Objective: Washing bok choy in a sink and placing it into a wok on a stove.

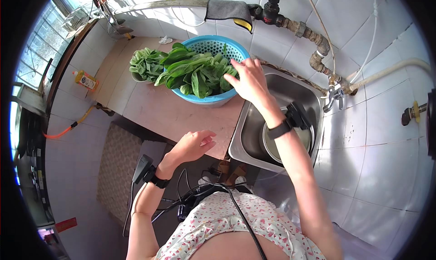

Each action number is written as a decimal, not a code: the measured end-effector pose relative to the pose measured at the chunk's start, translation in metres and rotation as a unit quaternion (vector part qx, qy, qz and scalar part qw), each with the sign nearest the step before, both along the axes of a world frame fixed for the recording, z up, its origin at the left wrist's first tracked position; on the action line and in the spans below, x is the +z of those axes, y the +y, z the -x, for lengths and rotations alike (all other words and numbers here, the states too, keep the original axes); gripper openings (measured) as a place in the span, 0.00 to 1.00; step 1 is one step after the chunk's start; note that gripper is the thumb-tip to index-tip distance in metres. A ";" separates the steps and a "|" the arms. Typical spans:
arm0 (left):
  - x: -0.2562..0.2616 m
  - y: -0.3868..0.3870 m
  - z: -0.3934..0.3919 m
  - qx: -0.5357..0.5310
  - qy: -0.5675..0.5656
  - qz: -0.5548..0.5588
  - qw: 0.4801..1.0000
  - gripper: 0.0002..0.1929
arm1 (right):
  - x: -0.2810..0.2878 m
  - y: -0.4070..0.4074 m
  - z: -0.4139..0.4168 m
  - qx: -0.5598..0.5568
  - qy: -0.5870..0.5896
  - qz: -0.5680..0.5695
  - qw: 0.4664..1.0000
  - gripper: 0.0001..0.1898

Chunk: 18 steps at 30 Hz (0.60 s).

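Observation:
A blue plastic colander basket [238,46] stands on the counter, heaped with leafy greens [201,72] that spill over its left side. My right hand [250,77] is over the basket's right rim, fingers spread and holding nothing; whether its fingertips touch the leaves I cannot tell. Close to the counter's front edge, my left hand [196,146] hovers with nothing in it, thumb apart from the loosely bent fingers. Left of the basket, a bowl [138,77] holds more greens [147,63], partly hidden by the heap.
A steel sink [252,134] adjoins the counter [163,103] on the right, with a round pan [272,144] inside under my right forearm. A tap [333,98] projects from the wall. A yellow bottle [86,81] is at the left. Black cables [235,202] hang before my body.

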<state>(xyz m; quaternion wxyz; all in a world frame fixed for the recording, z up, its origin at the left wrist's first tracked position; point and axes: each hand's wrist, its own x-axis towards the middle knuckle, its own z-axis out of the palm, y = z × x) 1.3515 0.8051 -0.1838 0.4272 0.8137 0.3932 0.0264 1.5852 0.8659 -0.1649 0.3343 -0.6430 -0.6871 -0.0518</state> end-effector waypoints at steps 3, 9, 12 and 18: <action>-0.003 0.005 0.006 -0.006 0.006 -0.020 1.000 0.14 | -0.015 0.017 0.009 -0.055 -0.046 0.074 0.995 0.26; -0.008 0.006 -0.002 -0.026 0.000 -0.027 0.999 0.14 | -0.019 -0.037 -0.035 -0.024 0.148 -0.005 0.989 0.12; -0.012 0.009 -0.022 -0.032 -0.046 -0.029 0.998 0.12 | -0.059 -0.096 -0.089 -0.123 0.237 0.016 0.964 0.11; -0.009 0.011 -0.053 -0.046 -0.041 -0.039 0.997 0.09 | -0.073 -0.204 -0.133 -0.342 0.345 0.154 0.860 0.17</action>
